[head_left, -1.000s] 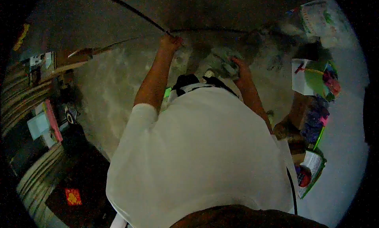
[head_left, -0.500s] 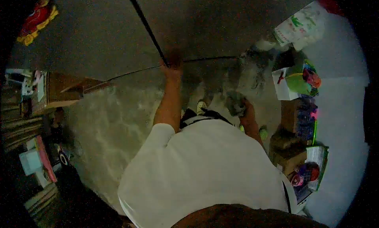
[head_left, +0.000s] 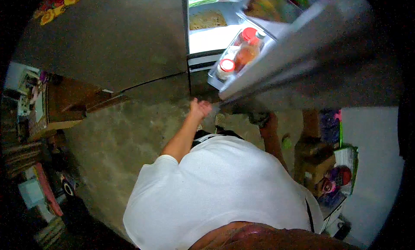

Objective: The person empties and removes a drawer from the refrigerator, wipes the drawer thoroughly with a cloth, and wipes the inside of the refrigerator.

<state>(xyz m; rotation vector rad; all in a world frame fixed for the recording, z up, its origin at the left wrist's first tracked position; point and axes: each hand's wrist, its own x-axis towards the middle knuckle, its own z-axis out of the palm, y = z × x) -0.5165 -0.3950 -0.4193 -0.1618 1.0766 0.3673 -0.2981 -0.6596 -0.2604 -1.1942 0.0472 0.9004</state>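
A refrigerator door (head_left: 302,77) stands open, lit from inside. Its lower shelf (head_left: 212,82) holds bottles, among them a red-capped jar (head_left: 226,66) and a bottle of orange-red content (head_left: 246,53). My left hand (head_left: 201,107) is below the door's lower corner, fingers apart and curled a little, with nothing in it. My right hand (head_left: 269,120) is lower right in shadow, closed around a dark, crumpled bundle (head_left: 258,118) that I cannot make out clearly. Inside the lit compartment lies a brownish block (head_left: 208,20).
The closed refrigerator door (head_left: 121,38) is at the upper left. At right are cardboard boxes (head_left: 319,168) and a purple item (head_left: 330,126) by the pale wall (head_left: 371,163). A wooden-looking box (head_left: 69,100) is at left, on the far side of the concrete floor (head_left: 112,150).
The right refrigerator door has swung open, and light now shows the shelves and bottles. My left hand has come off the door edge and moved down. My right hand still holds the dark bundle.
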